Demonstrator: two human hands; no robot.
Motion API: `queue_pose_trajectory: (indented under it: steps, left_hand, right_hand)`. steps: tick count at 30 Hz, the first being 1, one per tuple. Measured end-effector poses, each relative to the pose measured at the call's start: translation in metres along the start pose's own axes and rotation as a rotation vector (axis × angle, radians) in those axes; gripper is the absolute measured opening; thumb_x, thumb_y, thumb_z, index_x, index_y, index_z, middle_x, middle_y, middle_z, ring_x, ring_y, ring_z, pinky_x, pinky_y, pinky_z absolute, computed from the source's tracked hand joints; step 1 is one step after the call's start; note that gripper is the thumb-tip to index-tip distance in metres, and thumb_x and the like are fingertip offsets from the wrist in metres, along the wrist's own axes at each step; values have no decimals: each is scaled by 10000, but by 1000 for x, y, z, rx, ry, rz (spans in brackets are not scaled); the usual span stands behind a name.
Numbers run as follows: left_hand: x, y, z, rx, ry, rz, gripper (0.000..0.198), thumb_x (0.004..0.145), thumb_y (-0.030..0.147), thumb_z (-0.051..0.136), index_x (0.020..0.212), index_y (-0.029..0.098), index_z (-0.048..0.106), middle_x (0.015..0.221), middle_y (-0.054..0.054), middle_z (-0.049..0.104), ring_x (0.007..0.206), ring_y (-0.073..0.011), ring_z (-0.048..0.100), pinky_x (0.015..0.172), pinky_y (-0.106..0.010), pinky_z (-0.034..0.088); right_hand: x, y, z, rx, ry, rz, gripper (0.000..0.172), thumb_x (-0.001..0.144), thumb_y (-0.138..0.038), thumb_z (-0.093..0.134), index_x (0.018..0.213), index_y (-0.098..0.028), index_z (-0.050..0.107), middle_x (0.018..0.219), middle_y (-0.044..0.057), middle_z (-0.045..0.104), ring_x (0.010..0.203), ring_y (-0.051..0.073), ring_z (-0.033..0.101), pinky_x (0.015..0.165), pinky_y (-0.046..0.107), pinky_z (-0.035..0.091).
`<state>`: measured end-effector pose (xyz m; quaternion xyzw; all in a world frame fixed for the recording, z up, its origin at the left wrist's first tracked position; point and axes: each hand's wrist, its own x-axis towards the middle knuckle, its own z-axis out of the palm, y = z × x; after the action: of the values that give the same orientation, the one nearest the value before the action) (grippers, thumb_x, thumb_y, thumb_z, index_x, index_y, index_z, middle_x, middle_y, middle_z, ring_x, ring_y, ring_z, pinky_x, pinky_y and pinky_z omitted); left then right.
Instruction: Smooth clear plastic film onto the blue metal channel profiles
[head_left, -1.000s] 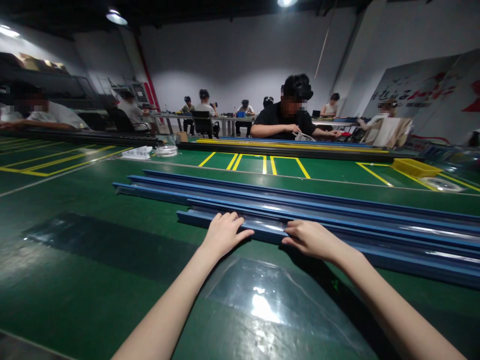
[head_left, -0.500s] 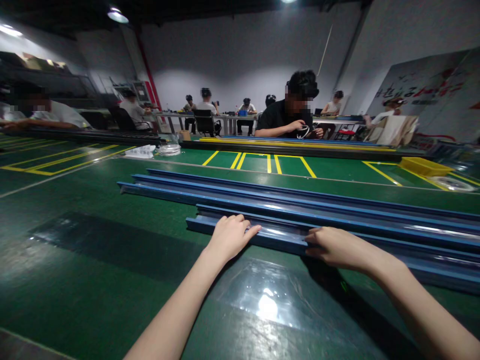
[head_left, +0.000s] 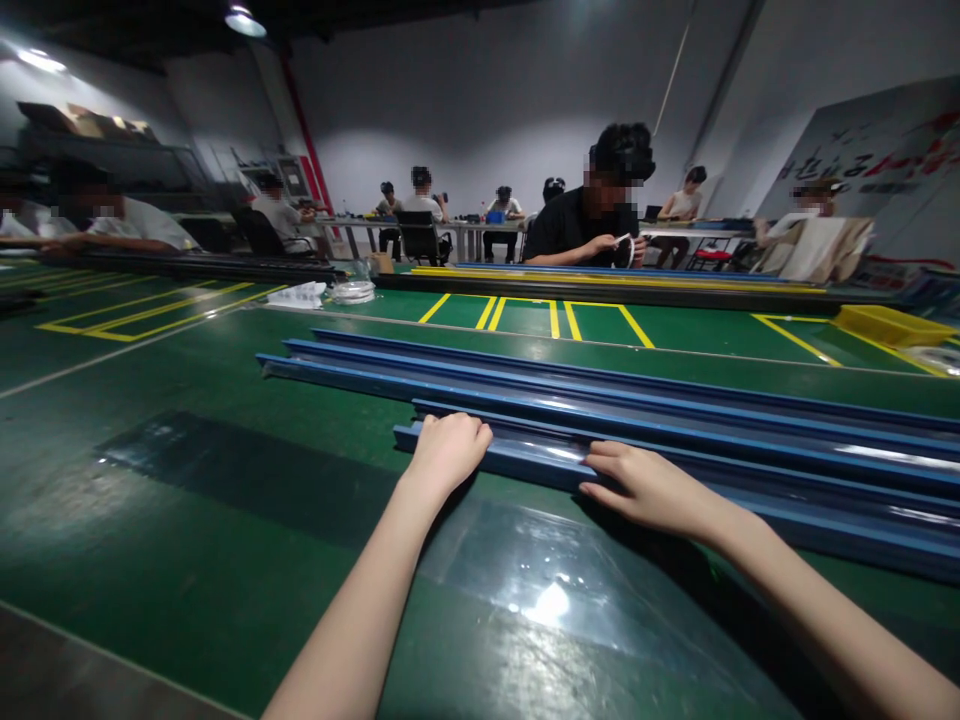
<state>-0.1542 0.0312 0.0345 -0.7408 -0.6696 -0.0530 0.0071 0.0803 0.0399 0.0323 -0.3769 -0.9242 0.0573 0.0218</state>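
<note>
The nearest blue channel strip (head_left: 536,461), a long U-shaped profile, lies across the green table in front of me. My left hand (head_left: 452,447) is closed over its near wall close to the left end, with the fingertips hidden inside the trough. Farther right, my right hand (head_left: 637,482) pinches the same near wall, fingers over the top and thumb low on the outer face. Behind it lie more blue channels (head_left: 480,385), side by side and reaching farther left. A clear plastic sheet (head_left: 517,560) lies flat on the table below my hands.
Another dark clear sheet (head_left: 225,470) lies at left on the green table (head_left: 150,590). Beyond are yellow tape marks (head_left: 555,318), a white coil (head_left: 352,292), a yellow tray (head_left: 892,325) and long strips (head_left: 600,283). A person in black (head_left: 570,225) sits opposite; several others work behind.
My right hand has slid left along the channel, nearer my left hand, and its thumb now shows. The left thumb, stretched out before, is tucked in. The view has shifted slightly.
</note>
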Motion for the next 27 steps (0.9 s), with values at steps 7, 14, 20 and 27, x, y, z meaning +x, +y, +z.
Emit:
queue_pose_trajectory:
  steps: [7, 14, 20, 27]
  left_hand:
    - [4, -10, -2, -36, -17, -110, 384, 796, 262, 258, 715, 187, 626, 820, -79, 664, 836, -231, 595, 739, -363, 394]
    - [4, -26, -5, -63, -32, -266, 363, 767, 264, 278, 735, 184, 631, 835, -95, 663, 845, -236, 594, 742, -350, 404]
    - [3, -39, -5, -106, -22, -366, 366, 756, 282, 282, 755, 182, 634, 842, -110, 658, 858, -258, 590, 754, -371, 404]
    - [4, -44, -3, -121, 9, -449, 376, 762, 287, 283, 817, 160, 633, 869, -130, 649, 878, -274, 583, 774, -390, 395]
  right_hand:
    - [21, -14, -4, -29, -51, -16, 297, 816, -363, 364, 895, -169, 575, 854, 67, 575, 726, 150, 542, 629, 240, 373]
    - [47, -30, -5, -55, -66, -74, 309, 811, -381, 371, 877, -168, 585, 853, 64, 582, 723, 150, 545, 614, 236, 364]
    - [66, -44, -5, -64, -58, -116, 305, 812, -384, 375, 831, -165, 587, 865, 64, 586, 740, 147, 549, 611, 227, 361]
    - [83, -58, -1, -79, -31, -137, 304, 812, -382, 376, 808, -158, 583, 853, 62, 584, 723, 141, 547, 604, 225, 355]
